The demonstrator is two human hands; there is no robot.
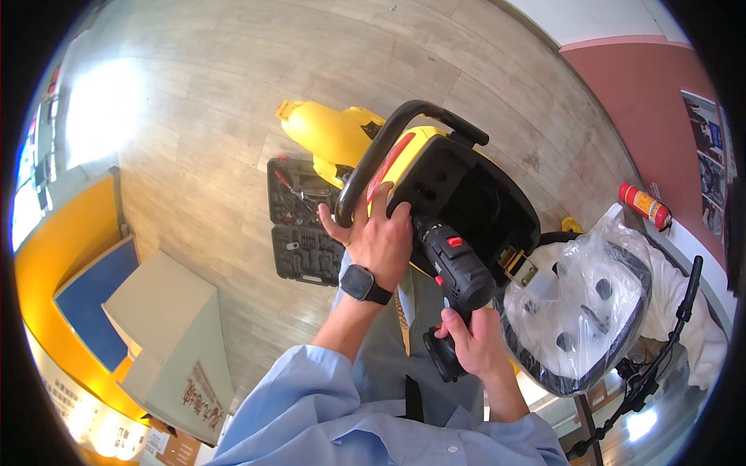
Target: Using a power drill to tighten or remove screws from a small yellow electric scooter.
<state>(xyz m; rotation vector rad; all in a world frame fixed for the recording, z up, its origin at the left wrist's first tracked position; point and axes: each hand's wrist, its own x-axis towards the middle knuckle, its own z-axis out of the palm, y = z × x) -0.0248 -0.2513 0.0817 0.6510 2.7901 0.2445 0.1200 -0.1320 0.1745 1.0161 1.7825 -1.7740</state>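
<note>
Left hand: the left hand point(378, 237), with a dark smartwatch point(363, 284) on its wrist, is closed around the curved black handle bar point(373, 159) of a yellow and black plastic machine body point(458, 186), fingers wrapped over the bar.
Right hand: the right hand point(478, 342) is clamped on the grip of a black cordless drill with a red switch point(458, 268).
Hands together or apart: apart, each on its own thing.
Drill: held just in front of the person's lap, its nose set against the black face of the machine body, right beside the left hand.
Machine: raised above the grey wood-look floor point(233, 93), its yellow snout point(326, 132) pointing away from the person.
Open case: a black plastic tool case point(299, 225) lies open on the floor beneath the machine; its moulded slots hold bits and small hand tools, too small to tell apart.
Box: a closed tan cardboard box point(167, 342) stands to the left.
Seat: a black perforated chair seat wrapped in clear plastic point(583, 311) sits to the right.
Wall side: a red fire extinguisher point(645, 206) lies by the red wall.
</note>
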